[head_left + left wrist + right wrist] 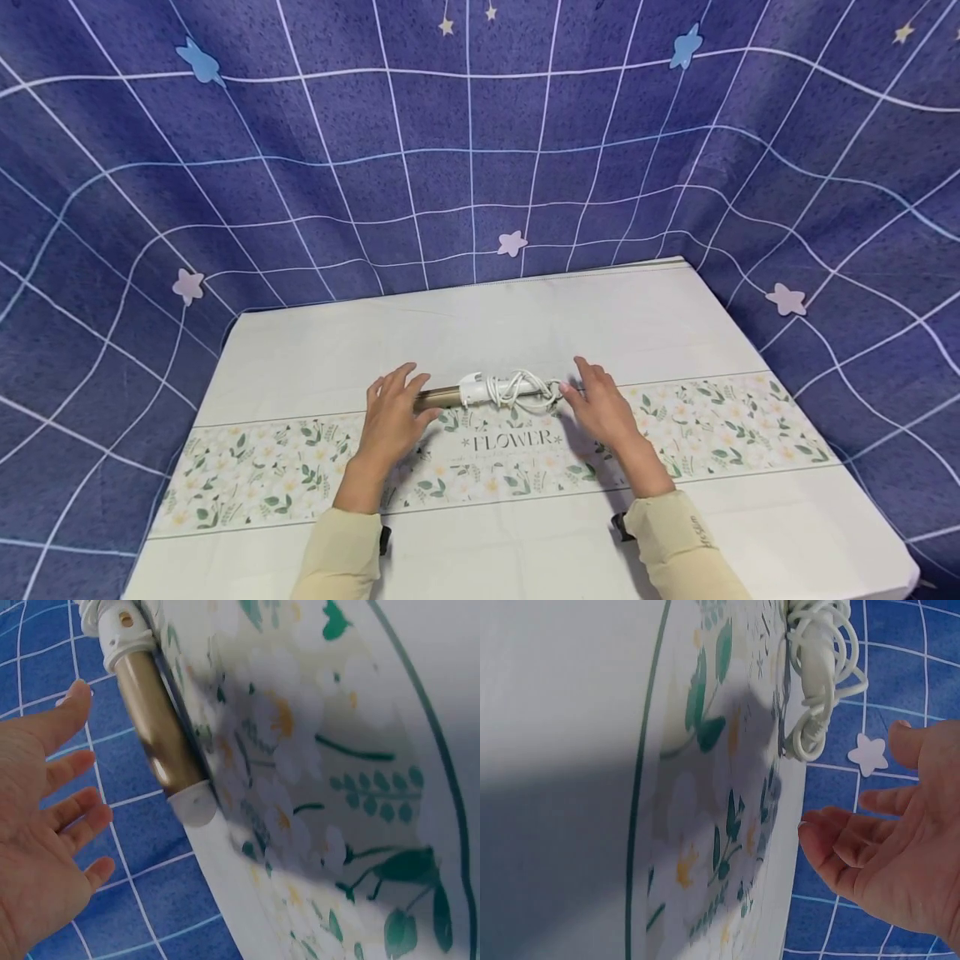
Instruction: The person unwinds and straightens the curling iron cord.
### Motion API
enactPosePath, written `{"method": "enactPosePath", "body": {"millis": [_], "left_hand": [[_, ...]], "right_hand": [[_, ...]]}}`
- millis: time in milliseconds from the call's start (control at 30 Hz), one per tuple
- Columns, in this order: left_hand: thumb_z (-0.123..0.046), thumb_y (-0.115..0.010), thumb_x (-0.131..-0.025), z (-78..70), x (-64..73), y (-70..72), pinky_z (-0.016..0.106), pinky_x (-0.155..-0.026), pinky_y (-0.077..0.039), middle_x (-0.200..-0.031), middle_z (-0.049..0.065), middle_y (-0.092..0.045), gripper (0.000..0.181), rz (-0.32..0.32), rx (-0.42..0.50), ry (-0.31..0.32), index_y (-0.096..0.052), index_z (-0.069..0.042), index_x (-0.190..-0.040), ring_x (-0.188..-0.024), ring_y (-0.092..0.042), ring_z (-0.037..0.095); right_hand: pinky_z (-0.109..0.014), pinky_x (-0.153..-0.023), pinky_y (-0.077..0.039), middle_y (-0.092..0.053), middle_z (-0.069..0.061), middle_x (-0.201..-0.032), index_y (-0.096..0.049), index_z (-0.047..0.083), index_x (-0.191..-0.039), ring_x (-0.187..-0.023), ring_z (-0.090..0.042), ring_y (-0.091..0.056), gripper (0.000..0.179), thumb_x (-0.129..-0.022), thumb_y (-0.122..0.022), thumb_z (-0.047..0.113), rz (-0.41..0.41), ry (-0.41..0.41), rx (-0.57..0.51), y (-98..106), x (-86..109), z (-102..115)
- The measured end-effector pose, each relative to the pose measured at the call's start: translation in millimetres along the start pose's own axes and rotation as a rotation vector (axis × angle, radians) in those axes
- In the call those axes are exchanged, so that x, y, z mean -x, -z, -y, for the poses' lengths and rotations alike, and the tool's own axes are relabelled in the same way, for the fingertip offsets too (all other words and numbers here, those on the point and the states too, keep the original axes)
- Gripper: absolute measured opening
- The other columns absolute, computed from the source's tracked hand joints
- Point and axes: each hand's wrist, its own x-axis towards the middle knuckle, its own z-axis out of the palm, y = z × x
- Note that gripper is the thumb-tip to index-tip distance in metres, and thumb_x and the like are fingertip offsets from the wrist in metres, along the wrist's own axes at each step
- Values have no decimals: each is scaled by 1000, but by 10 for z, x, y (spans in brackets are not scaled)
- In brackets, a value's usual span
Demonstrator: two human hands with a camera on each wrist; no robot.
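A curling iron (pixel 480 392) lies across the middle of the table, its gold barrel (pixel 156 724) to the left and its white handle to the right. White cord (pixel 832 645) is wound in loops around the handle. My left hand (pixel 390 421) hovers beside the barrel end with fingers spread; the left wrist view shows a gap between them. Near the cord end is my right hand (pixel 603 410), fingers loosely extended, and the right wrist view shows it apart from the cord. Neither hand holds anything.
A white tablecloth (pixel 450 333) with a printed floral band and the word FLOWER covers the table. Behind and on both sides hangs a blue curtain (pixel 420 192) with a grid and star pattern, close to the table's edges.
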Motion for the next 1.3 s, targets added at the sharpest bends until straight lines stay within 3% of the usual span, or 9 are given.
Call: {"method": "enactPosePath", "body": {"millis": [367, 567, 767, 1100, 1300], "left_hand": [[-27, -78, -81, 37, -61, -242, 50, -111, -17, -144, 14, -43, 59, 33, 2, -13, -56, -8, -132, -134, -36, 29], [-24, -79, -80, -4, -84, -332, 50, -110, -19, -142, 14, -45, 56, 35, 11, -16, -59, -8, -129, -133, -38, 29], [-22, -79, -79, -21, -126, -416, 49, -109, -23, -138, 13, -49, 50, 46, -9, -3, -62, -11, -125, -130, -41, 28], [-15, -74, -83, -40, -174, -509, 47, -96, -36, -121, 8, -54, 44, 47, -48, 8, -63, -13, -125, -111, -49, 26], [-14, -74, -82, -46, -206, -550, 44, -92, -38, -108, 5, -54, 41, 42, -66, 30, -64, -14, -122, -100, -49, 23]], "right_hand": [[-60, -100, -36, -30, -25, -150, -27, 6, -151, -130, -43, -40, 65, -100, -46, 42, 32, -75, -69, -124, -49, 68], [-56, -99, -40, -38, -23, -142, -30, 5, -149, -123, -40, -48, 62, -100, -48, 39, 30, -132, -132, -178, -92, 116], [-55, -103, -37, -44, -25, -135, -35, 1, -146, -125, -42, -46, 61, -99, -49, 37, 13, -160, -152, -229, -154, 154], [-55, -103, -37, -46, -26, -132, -37, -2, -144, -125, -42, -46, 60, -99, -52, 35, 45, -210, -153, -279, -192, 202], [-54, -101, -40, -48, -25, -125, -40, -6, -141, -119, -41, -51, 60, -99, -51, 35, 52, -221, -144, -296, -204, 198]]}}
